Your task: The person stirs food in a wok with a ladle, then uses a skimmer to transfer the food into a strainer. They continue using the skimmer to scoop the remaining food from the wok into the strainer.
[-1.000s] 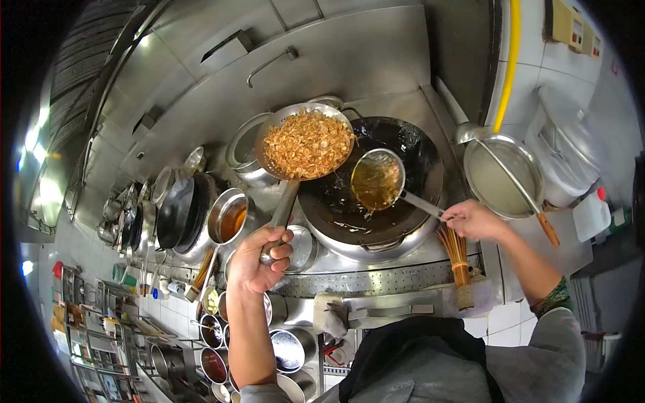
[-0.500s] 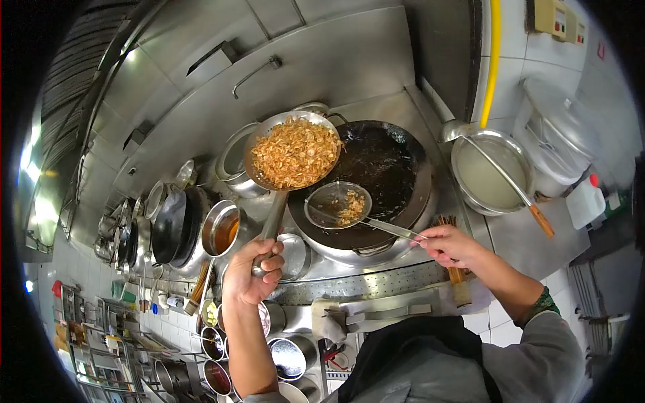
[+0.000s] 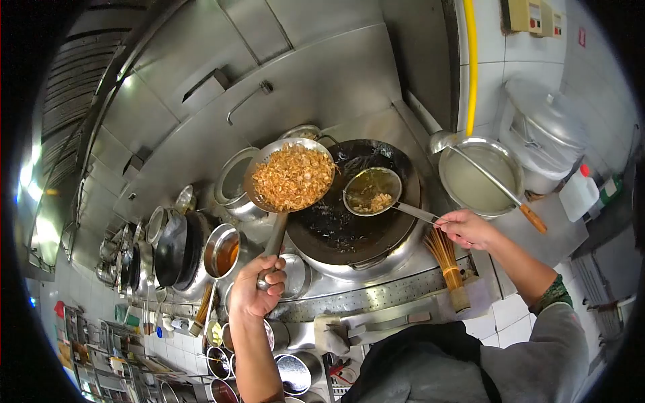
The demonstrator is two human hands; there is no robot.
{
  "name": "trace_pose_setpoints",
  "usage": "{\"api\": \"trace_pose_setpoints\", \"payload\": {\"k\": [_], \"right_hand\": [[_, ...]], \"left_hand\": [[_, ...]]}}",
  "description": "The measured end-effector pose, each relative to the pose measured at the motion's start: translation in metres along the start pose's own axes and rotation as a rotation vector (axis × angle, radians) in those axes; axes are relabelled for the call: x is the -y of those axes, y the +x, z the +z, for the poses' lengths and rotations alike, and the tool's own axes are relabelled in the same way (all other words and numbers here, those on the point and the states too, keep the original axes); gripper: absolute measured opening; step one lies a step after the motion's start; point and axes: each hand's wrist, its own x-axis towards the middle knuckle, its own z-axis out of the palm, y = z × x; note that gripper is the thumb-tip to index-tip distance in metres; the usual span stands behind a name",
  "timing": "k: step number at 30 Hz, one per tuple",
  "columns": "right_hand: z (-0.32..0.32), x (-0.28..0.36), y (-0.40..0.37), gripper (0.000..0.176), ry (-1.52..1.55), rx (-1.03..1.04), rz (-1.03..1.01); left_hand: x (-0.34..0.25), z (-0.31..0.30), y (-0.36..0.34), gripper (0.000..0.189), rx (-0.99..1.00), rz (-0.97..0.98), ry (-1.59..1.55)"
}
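Note:
My left hand [image 3: 263,284] is wrapped round the handle of a large round skimmer [image 3: 275,240], which is heaped with golden-brown fried pieces [image 3: 293,178] and held over the left side of the wok. Between the fingers of my right hand [image 3: 465,228] is the handle of a small wire strainer [image 3: 418,213]. Its mesh bowl hangs over the right part of the dark wok [image 3: 329,243] and holds a small clump of the same pieces [image 3: 377,201]. Dark liquid shows inside the wok, partly hidden behind both tools.
Right of the wok stands a pot of cloudy liquid [image 3: 474,176] with a wooden-handled ladle [image 3: 534,219] across it. A bamboo brush [image 3: 449,269] lies at the counter's front. Left are a pot of amber liquid [image 3: 222,252] and dark woks [image 3: 172,250]. A faucet [image 3: 248,101] projects behind.
The small strainer in my right hand has moved right and slightly up over the wok. The view has shifted a little. My left hand still holds the filled skimmer.

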Motion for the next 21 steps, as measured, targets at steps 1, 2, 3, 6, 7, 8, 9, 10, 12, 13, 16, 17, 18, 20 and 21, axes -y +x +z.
{"api": "trace_pose_setpoints", "payload": {"k": [1, 2, 3, 6, 7, 8, 9, 10, 12, 13, 16, 17, 18, 20, 21], "right_hand": [[-0.002, 0.002, 0.006, 0.025, -0.043, 0.001, -0.022], [-0.005, 0.003, 0.014, 0.026, -0.088, 0.003, -0.04], [-0.015, 0.005, 0.019, 0.027, -0.11, 0.029, -0.081], [-0.047, 0.032, 0.026, 0.027, -0.244, 0.027, -0.095], [-0.052, 0.052, 0.021, 0.026, -0.383, -0.029, -0.107], [-0.057, 0.071, 0.014, 0.026, -0.522, -0.087, -0.12], [-0.063, 0.084, 0.009, 0.026, -0.689, -0.111, -0.212], [-0.07, 0.095, 0.004, 0.027, -0.856, -0.135, -0.305], [-0.086, 0.1, 0.007, 0.029, -1.147, -0.155, -0.548], [-0.097, 0.097, 0.01, 0.031, -1.269, -0.15, -0.698], [-0.07, 0.115, -0.02, 0.033, -1.228, -0.07, -0.407], [-0.053, 0.125, -0.038, 0.033, -1.137, -0.032, -0.191], [-0.044, 0.13, -0.05, 0.032, -1.057, -0.022, -0.089], [-0.033, 0.132, -0.066, 0.031, -0.898, -0.003, 0.116], [-0.031, 0.126, -0.068, 0.031, -0.808, 0.006, 0.144]], "left_hand": [[-0.001, 0.0, -0.002, 0.031, 0.011, -0.013, -0.014], [-0.001, 0.0, -0.003, 0.032, 0.019, -0.027, -0.031], [-0.001, 0.001, -0.006, 0.034, 0.018, -0.022, -0.02], [0.0, 0.004, -0.009, 0.035, 0.027, -0.004, 0.02], [0.001, 0.007, -0.01, 0.026, 0.018, -0.001, 0.009], [0.002, 0.007, -0.01, 0.028, 0.007, 0.003, 0.006], [0.003, 0.006, -0.01, 0.031, -0.005, 0.005, 0.003], [0.004, 0.006, -0.01, 0.034, -0.014, 0.006, 0.001], [0.006, 0.008, -0.009, 0.035, -0.029, 0.02, -0.003], [0.007, 0.008, -0.009, 0.036, -0.037, 0.026, -0.006], [0.006, 0.007, -0.009, 0.037, -0.046, 0.02, -0.017], [0.006, 0.009, -0.01, 0.037, -0.053, 0.019, -0.015], [0.005, 0.011, -0.012, 0.037, -0.063, 0.019, -0.014], [0.005, 0.012, -0.013, 0.037, -0.081, 0.022, -0.009], [0.005, 0.011, -0.013, 0.037, -0.086, 0.023, -0.001]]}}
